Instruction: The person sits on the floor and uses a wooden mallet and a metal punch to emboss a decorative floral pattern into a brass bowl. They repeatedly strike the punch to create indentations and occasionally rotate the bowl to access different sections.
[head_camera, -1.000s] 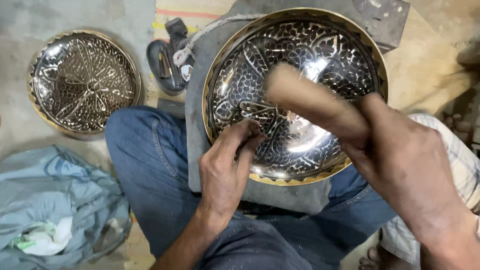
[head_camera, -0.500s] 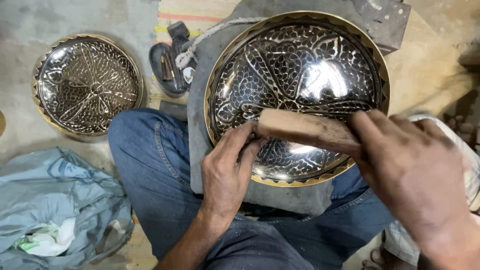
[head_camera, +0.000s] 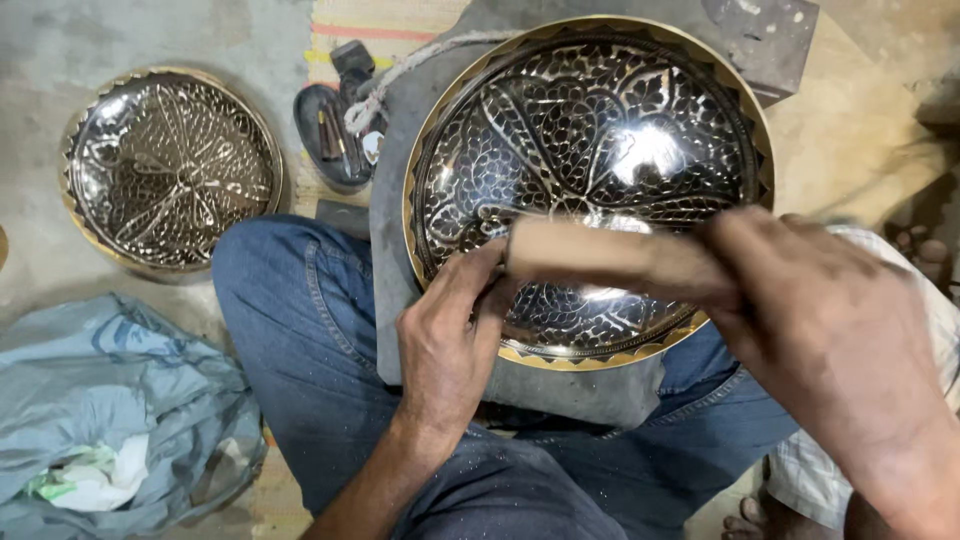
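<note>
Right hand (head_camera: 830, 350) clenched around wooden mallet (head_camera: 600, 255), blurred, over engraved brass plate (head_camera: 590, 150) on lap; left hand (head_camera: 450, 340) fingers pinched at plate's lower inner face. Second plate (head_camera: 170, 165) on floor.

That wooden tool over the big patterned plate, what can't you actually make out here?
Head view only:
- Wooden tool: motion-blurred; its far end is hidden inside the right hand.
- What the left hand pinches: covered by its fingers.
- Large engraved plate: near rim partly hidden by both hands.
</note>
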